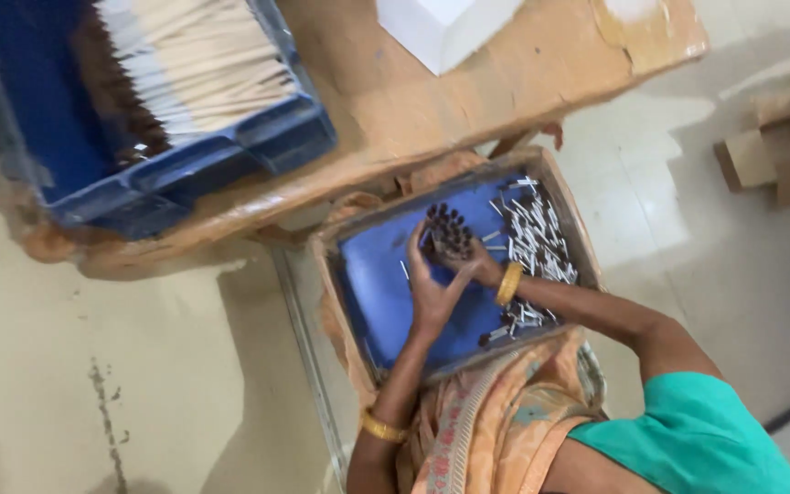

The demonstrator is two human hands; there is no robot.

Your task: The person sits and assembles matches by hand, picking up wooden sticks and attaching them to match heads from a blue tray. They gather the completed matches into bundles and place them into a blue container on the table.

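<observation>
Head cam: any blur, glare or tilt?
Head view: tilted and motion-soft throughout; blue crate smeared at its edges; the bundle of sticks in both hands stays readable; white box and floor at upper right washed out; soft shadow under the wooden table.

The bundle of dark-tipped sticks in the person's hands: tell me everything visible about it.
The bundle of sticks is a tight cluster of thin short rods with dark ends pointing at the camera. The left hand and the right hand grip it together, over the blue-lined tray. Loose pale sticks lie scattered beside it.
</observation>
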